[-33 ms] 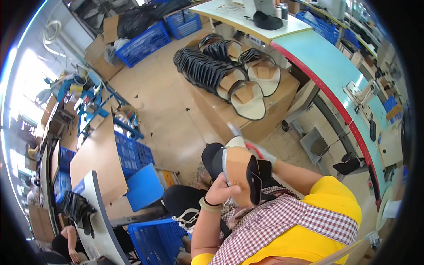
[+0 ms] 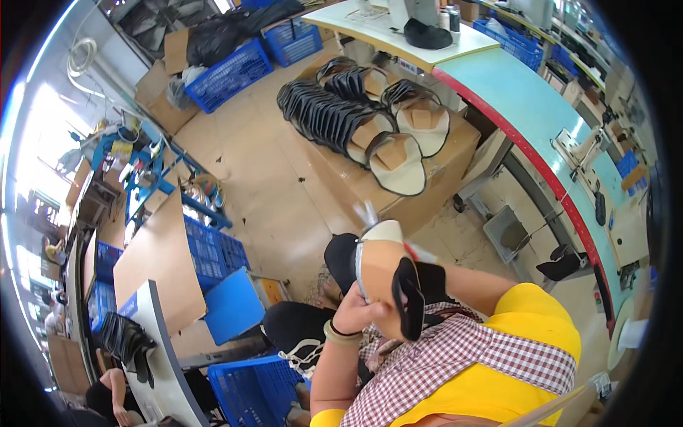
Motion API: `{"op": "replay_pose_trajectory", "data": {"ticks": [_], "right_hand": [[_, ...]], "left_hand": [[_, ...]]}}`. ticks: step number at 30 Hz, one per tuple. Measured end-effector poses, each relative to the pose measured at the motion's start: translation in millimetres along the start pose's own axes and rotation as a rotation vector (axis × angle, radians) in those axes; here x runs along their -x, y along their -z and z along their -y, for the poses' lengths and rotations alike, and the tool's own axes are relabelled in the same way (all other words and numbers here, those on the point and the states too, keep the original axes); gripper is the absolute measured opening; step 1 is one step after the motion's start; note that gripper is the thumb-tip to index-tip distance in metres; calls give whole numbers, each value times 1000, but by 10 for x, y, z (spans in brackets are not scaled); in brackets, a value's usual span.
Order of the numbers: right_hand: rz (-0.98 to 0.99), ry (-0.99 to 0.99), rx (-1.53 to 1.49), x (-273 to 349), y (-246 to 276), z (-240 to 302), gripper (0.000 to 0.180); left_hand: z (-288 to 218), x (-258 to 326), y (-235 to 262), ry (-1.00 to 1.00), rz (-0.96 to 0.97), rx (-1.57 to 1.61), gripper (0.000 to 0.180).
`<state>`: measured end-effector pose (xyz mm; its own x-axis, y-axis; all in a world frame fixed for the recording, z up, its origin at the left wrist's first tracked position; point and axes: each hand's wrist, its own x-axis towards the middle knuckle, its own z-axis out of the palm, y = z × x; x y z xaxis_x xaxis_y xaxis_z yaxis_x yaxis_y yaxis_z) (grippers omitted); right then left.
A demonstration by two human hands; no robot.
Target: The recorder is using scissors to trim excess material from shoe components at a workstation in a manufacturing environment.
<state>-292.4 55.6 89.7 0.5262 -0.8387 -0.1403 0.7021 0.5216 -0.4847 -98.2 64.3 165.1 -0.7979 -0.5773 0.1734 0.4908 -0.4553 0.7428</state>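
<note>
My left hand (image 2: pixel 358 307), with a band on the wrist, grips the lower edge of a tan shoe upper (image 2: pixel 382 274) with a white rim and a black trim strip. I hold it up in front of my chest. My right forearm (image 2: pixel 473 283) reaches to the far side of the same upper, and the hand itself is hidden behind its black parts. Something small and red shows at that edge. Several matching uppers (image 2: pixel 334 117) lie in overlapping rows on a cardboard box (image 2: pixel 448 164) ahead of me.
A curved light-blue workbench with a red edge (image 2: pixel 541 114) runs along the right. Blue plastic crates (image 2: pixel 228 71) stand at the back, and more (image 2: pixel 256 388) are by my knees. A blue rack with tools (image 2: pixel 153 178) is on the left, beside a tilted board (image 2: pixel 160 260).
</note>
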Motion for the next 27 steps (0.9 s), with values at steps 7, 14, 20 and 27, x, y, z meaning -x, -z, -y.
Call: {"op": "replay_pose_trajectory", "data": {"ticks": [7,14,20,27], "right_hand": [[73,365,58,-233,-304,-1,44],[-531,399,726,26,154,504,54],[-994,847,1190,308,494,630,55],[-1599,610,923,178,443,922,55]], "left_hand": [[-153,-79,97,-186,-125,242,24],[31,-101,970,70,-639,-519,24],[295,-906,1344,-163,-764,-1656,33],[-171,-1894,983,-419,-481,-1596,61]]}}
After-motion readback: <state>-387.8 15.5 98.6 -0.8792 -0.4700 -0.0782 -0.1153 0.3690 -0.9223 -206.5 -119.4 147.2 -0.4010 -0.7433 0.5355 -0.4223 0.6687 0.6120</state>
